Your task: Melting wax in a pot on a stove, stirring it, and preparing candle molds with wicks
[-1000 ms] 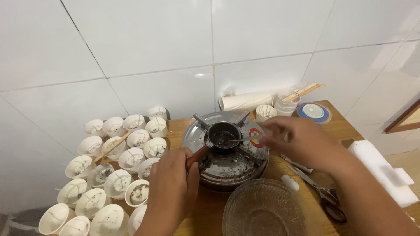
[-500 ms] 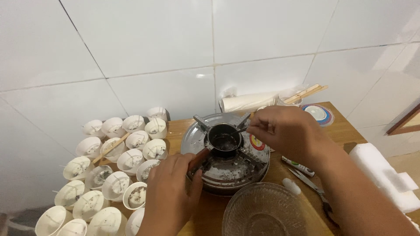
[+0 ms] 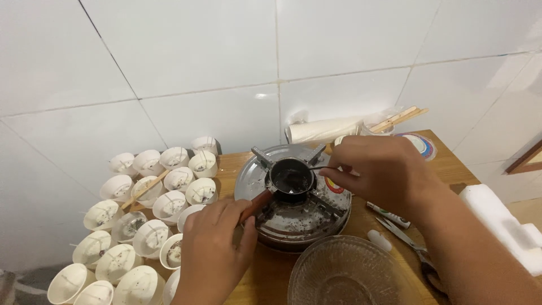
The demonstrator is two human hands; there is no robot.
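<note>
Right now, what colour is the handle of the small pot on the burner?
Reddish-brown, on the small pot's handle, best seen in the head view.

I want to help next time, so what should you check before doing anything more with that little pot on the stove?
1. Left hand grips the brown handle: ok.
2. Small dark pot sits level on the stove supports: ok.
3. Right hand holds the thin metal stirrer, with its tip at the pot's rim: ok.
4. Whether the stove is hot or lit: cannot tell, no flame shows.
5. White cups stand left of the stove, close to the left hand: ok, but crowded.
6. Glass bowl sits right in front of the stove, scissors beside it: ok.
</note>
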